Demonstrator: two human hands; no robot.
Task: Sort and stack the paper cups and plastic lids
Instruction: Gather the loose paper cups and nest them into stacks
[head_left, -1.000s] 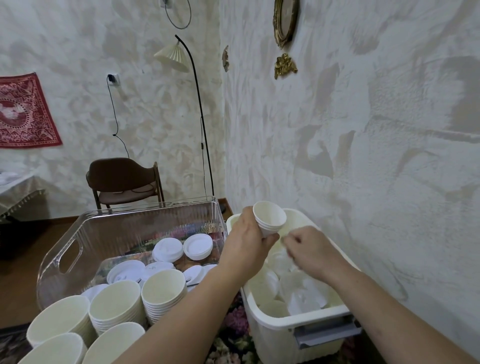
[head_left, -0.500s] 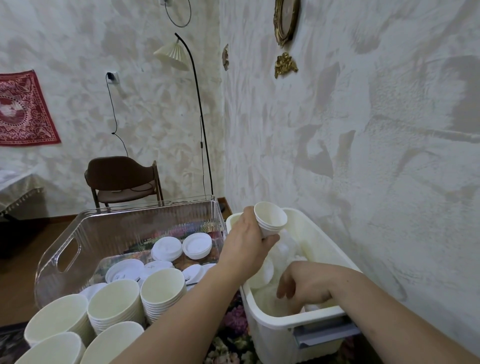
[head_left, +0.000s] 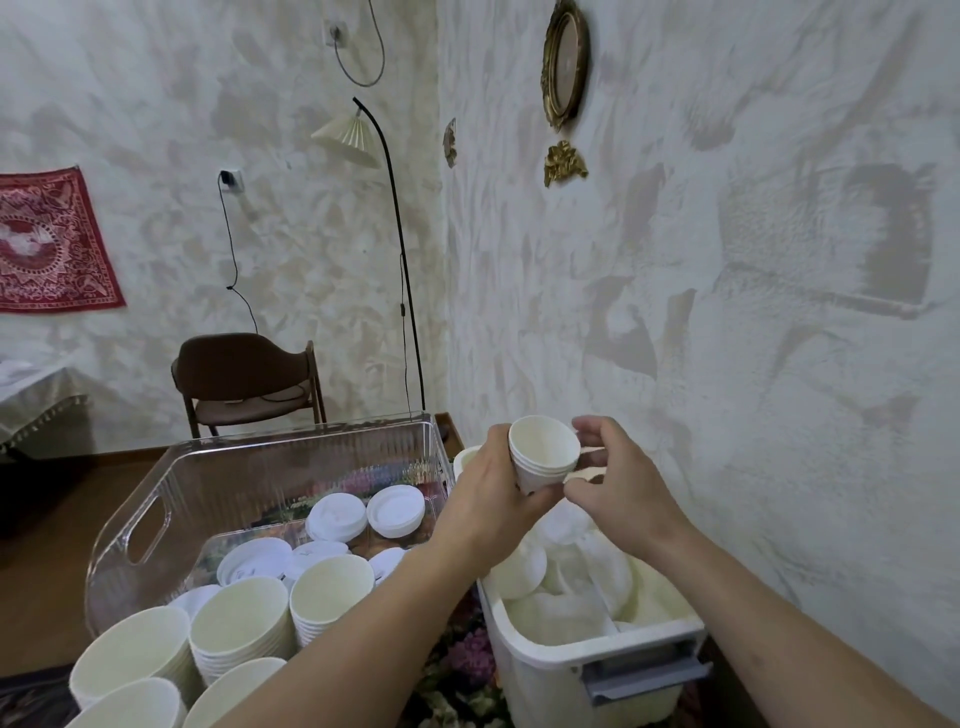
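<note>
My left hand (head_left: 488, 504) grips a short stack of small white paper cups (head_left: 543, 449), held upright above the back of the white bin (head_left: 545, 675). My right hand (head_left: 623, 493) is at the stack's right side, thumb and fingers curled round it. Loose translucent lids and cups (head_left: 571, 582) fill the white bin. To the left, the clear plastic bin (head_left: 291, 441) holds white lids (head_left: 395, 512) at the back. Stacks of larger paper cups (head_left: 332, 582) stand at its front.
Close on the right runs a textured wall. A brown chair (head_left: 244, 374) and a floor lamp (head_left: 400, 260) stand behind the clear bin. Flowered cloth (head_left: 467, 654) shows between the two bins.
My right hand came up out of the white bin and now meets the cup stack in my left hand. The stack looks a little taller. My left hand stayed about where it was.
</note>
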